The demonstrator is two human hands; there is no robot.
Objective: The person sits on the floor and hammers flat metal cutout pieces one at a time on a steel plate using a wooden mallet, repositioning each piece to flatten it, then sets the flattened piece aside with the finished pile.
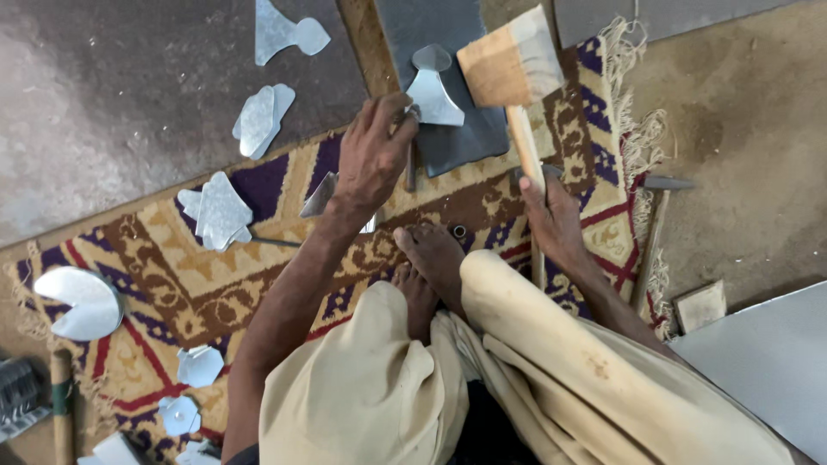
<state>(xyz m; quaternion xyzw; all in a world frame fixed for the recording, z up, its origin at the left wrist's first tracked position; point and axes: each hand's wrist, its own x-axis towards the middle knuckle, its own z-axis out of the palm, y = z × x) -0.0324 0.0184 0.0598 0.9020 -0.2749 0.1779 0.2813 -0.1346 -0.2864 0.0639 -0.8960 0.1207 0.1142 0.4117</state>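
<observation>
A wooden mallet (514,65) was gripped by the right hand (551,220) low on its handle, fingers wrapped tight round the stick, with the blocky head raised in the upper middle of the frame. Just under it, a shiny cut metal piece (432,93) was pinned flat on a dark slab (448,52) by the left hand (372,155), whose fingers were spread and pressed down at the piece's lower left edge, so nothing was really being grasped there, just held in place. The slab was laid partly over a patterned rug (258,275) of gold, purple and red, which was spread across the floor. Bare feet (431,267) were tucked in the middle of the frame, with cream cloth draped over the knees below them. Loads of similar metal cutouts were scattered about: two at upper left on the grey floor (276,34), a small stack (217,211) on the rug at left, and a rounded one (76,301) at the far left edge. A metal hammer (656,224) was left lying on the rug's fringe at right, well apart from both hands.
</observation>
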